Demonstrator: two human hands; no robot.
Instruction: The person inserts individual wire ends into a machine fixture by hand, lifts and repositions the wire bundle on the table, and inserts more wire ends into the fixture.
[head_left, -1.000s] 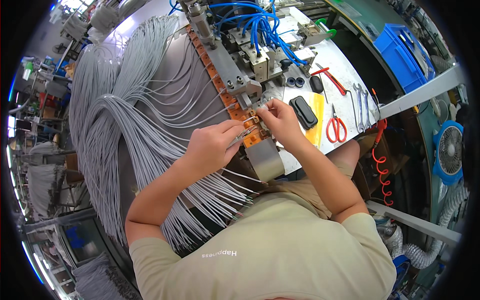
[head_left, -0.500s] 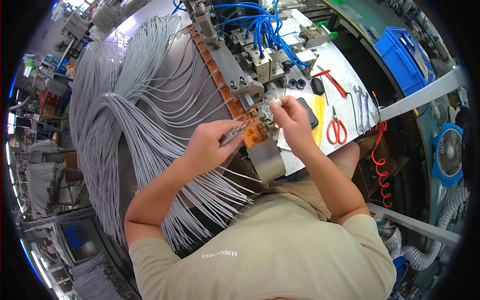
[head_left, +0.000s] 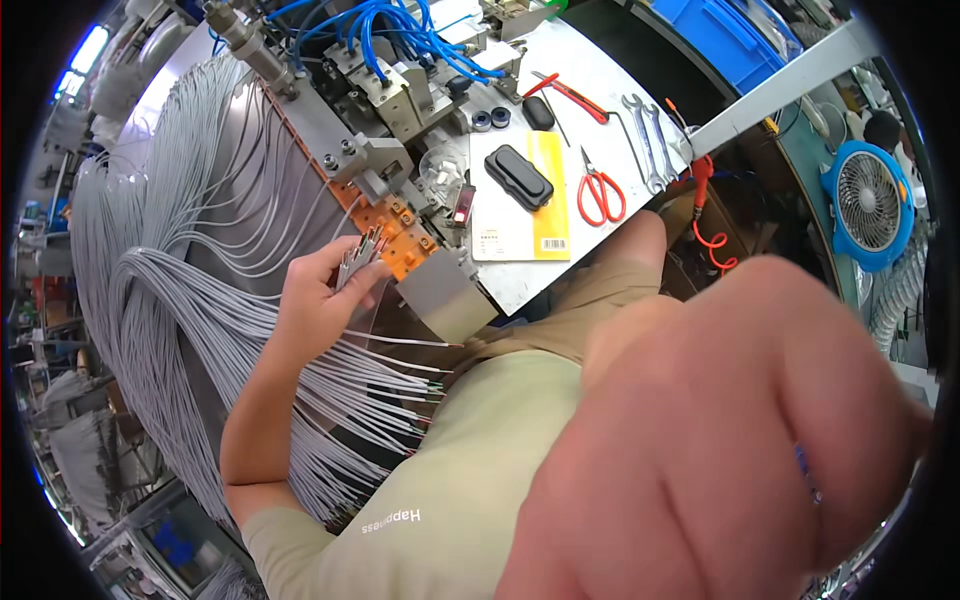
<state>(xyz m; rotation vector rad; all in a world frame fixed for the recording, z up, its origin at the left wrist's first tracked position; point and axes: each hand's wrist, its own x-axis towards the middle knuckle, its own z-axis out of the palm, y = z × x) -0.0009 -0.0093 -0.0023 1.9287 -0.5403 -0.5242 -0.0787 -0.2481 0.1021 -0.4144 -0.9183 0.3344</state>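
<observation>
My left hand (head_left: pixel 315 310) is closed round a small bunch of grey cable ends (head_left: pixel 360 260), whose stripped, coloured wire tips stick up past the fingers. It is beside the orange fixture (head_left: pixel 405 240) at the near end of the metal machine (head_left: pixel 350 155). Very close to the camera, my right hand (head_left: pixel 700 430) fills the lower right with its fingers curled. Whatever it may hold is hidden. A large mass of grey cables (head_left: pixel 150 290) hangs to the left, and their loose ends fan out under my left forearm toward my shirt.
Right of the machine, a white table (head_left: pixel 515 285) bears a yellow-and-white packet (head_left: pixel 548 220), a black case (head_left: pixel 518 177), red-handled scissors (head_left: pixel 602 195), pliers (head_left: pixel 565 95) and wrenches (head_left: pixel 650 140). White pieces lie in a clear dish (head_left: pixel 440 172). A blue fan (head_left: pixel 866 205) stands far right.
My right hand has left the machine's fixture and come up close to the camera. My left hand still holds the cable ends, now just left of the fixture. The view has shifted.
</observation>
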